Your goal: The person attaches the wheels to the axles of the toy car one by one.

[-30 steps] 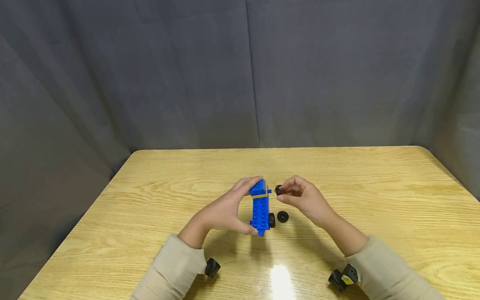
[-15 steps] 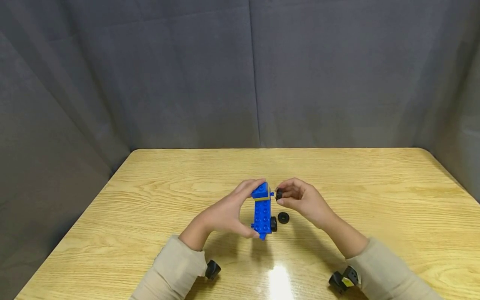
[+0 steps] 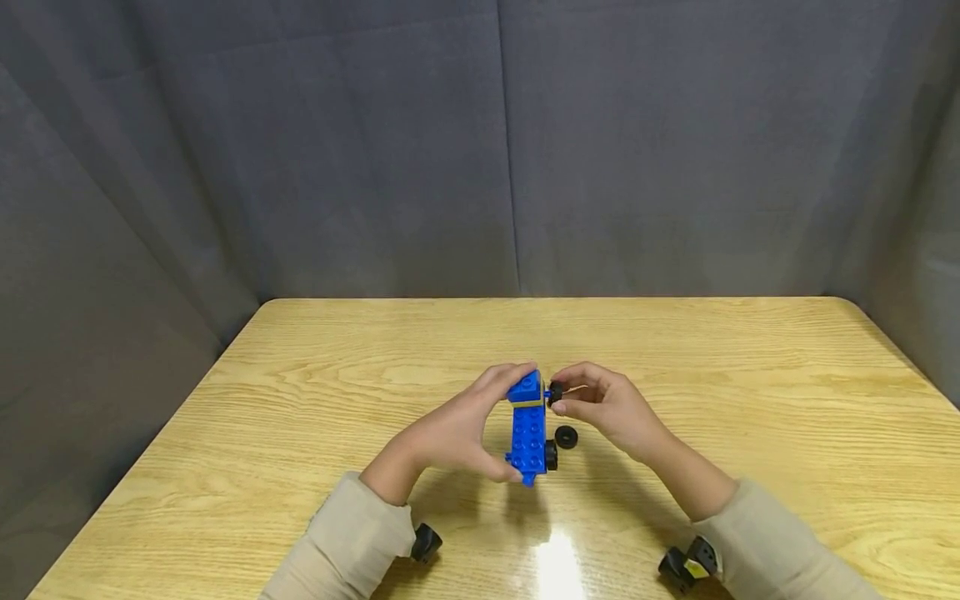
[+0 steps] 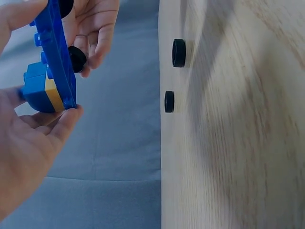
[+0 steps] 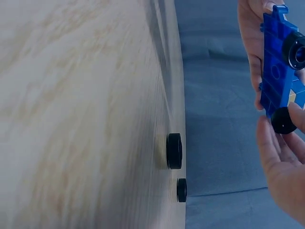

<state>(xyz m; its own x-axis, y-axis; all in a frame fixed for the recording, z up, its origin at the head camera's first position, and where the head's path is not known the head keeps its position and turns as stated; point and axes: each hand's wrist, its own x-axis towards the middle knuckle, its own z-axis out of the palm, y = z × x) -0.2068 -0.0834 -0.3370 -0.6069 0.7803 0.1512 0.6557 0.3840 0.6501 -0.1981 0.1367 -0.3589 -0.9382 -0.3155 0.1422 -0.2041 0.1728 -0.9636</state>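
Note:
My left hand (image 3: pixel 453 433) holds a blue toy car base (image 3: pixel 528 437) above the table, thumb at its near end and fingers at its far end. Blue bricks (image 4: pixel 35 88) with a yellow layer (image 4: pixel 53 94) sit at the far end. One black wheel (image 5: pixel 294 50) is on the near right axle stub; the near left stub is bare. My right hand (image 3: pixel 611 408) pinches another black wheel (image 3: pixel 555 393) against the far right stub. How far it sits on the stub cannot be told. Fingers partly hide the far left side.
Two loose black wheels, a nearer wheel (image 4: pixel 179 53) and a farther wheel (image 4: pixel 169 101), stand out on the wooden table (image 3: pixel 337 358) in the wrist views. Only one loose wheel (image 3: pixel 566 437) shows in the head view. A grey curtain (image 3: pixel 375 167) hangs behind the table.
The gap between the pinched wheel and the far right stub has closed. My left hand has brought the car base slightly right and nearer; the right hand has shifted slightly.

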